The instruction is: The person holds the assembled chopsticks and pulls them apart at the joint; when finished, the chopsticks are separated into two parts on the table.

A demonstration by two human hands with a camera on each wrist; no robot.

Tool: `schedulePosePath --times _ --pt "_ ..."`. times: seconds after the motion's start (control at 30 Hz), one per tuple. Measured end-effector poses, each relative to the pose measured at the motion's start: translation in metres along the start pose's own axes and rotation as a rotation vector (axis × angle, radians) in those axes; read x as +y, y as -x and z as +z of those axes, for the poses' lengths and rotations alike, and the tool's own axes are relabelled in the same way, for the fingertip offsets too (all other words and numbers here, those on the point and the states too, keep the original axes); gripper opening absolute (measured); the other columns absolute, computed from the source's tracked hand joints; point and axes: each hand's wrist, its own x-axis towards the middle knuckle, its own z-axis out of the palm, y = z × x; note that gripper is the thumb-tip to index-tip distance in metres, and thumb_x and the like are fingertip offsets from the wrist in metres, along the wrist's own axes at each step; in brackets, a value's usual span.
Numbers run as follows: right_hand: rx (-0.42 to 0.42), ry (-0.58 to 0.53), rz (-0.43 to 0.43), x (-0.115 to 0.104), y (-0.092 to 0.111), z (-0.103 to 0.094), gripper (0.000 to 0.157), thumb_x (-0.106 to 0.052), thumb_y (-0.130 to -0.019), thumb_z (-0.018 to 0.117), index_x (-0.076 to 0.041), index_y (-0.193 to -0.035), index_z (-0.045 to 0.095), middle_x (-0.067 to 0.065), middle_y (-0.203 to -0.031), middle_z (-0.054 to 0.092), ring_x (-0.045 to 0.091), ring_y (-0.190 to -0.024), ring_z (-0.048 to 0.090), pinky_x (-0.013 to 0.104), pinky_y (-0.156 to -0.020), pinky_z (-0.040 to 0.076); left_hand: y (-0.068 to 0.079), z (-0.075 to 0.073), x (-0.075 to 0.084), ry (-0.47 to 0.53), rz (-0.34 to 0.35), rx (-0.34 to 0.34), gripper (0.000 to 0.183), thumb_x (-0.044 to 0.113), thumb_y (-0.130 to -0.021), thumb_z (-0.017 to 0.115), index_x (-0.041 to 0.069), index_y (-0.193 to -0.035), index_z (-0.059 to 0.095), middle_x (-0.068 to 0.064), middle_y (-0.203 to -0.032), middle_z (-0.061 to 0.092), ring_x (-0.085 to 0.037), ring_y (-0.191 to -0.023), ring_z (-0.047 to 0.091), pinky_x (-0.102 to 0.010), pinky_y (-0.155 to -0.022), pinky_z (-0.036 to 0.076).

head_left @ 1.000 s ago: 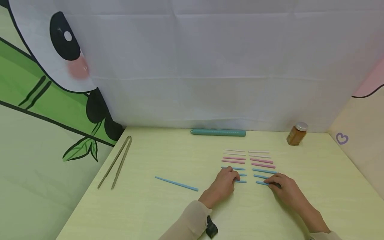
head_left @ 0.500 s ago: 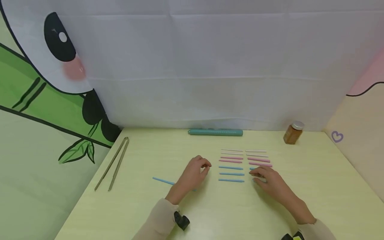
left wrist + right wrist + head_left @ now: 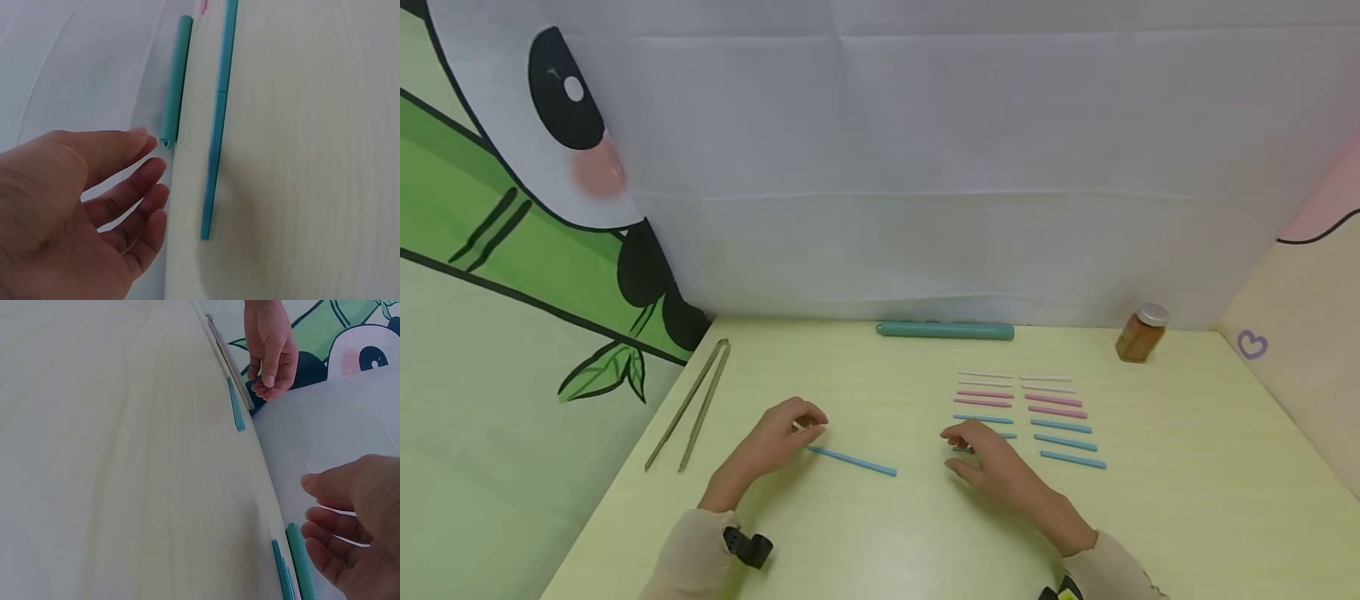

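Note:
My left hand hovers at the left end of a lone blue stick, fingers loosely bent and holding nothing. In the left wrist view, a gap shows between those fingers and the blue stick. My right hand, thumb and fingers apart, is over the left column of sticks and partly covers its lower blue sticks. The right column has several blue sticks, with pink sticks and thin white sticks behind. Pink sticks also lie in the left column.
Metal tongs rest along the table's left side. A teal tube lies at the back edge against the white cloth. A brown jar with a silver lid stands at the back right. The table is pale yellow.
My left hand has left the left column of sticks and moved left to the lone blue stick. My right hand has come off the right column and shifted left, uncovering its blue sticks.

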Motion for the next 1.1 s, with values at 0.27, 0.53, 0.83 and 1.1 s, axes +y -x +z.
schedulePosePath --times 0.27,0.53,0.83,1.1 --pt "-0.092 -0.110 -0.033 -0.020 -0.017 0.031 0.026 -0.017 -0.093 0.064 -0.009 -0.117 0.061 0.001 -0.106 0.061 0.014 -0.097 0.057 0.029 -0.085 0.049 0.011 -0.007 -0.017 -0.034 0.066 -0.126 0.015 0.017 -0.088 0.068 0.009 -0.100 0.067 -0.001 -0.096 0.061 -0.020 -0.091 0.058 -0.036 -0.082 0.049" --pt "-0.170 -0.038 -0.034 -0.029 -0.029 0.052 0.027 -0.024 -0.092 0.065 -0.012 -0.116 0.062 -0.004 -0.107 0.060 0.007 -0.096 0.052 0.026 -0.086 0.047 0.004 0.004 -0.021 -0.091 0.134 -0.150 0.008 0.015 -0.084 0.073 0.013 -0.090 0.068 0.002 -0.087 0.056 -0.015 -0.084 0.056 -0.031 -0.079 0.048" --pt "-0.128 0.090 -0.067 -0.035 -0.033 0.062 0.008 -0.017 -0.092 0.064 -0.016 -0.099 0.066 -0.007 -0.098 0.057 0.007 -0.092 0.050 0.025 -0.084 0.047 0.000 0.009 -0.020 -0.072 0.132 -0.179 0.009 0.013 -0.086 0.070 0.017 -0.082 0.063 0.007 -0.081 0.054 -0.003 -0.075 0.050 -0.024 -0.070 0.045" --pt "-0.101 -0.022 0.008 -0.040 -0.031 0.047 0.010 -0.013 -0.094 0.058 -0.018 -0.098 0.066 -0.008 -0.095 0.065 0.004 -0.087 0.056 0.025 -0.078 0.049 0.004 -0.001 0.006 0.006 0.108 -0.278 0.003 0.013 -0.092 0.063 0.014 -0.090 0.062 0.006 -0.087 0.062 -0.004 -0.078 0.054 -0.023 -0.070 0.046"
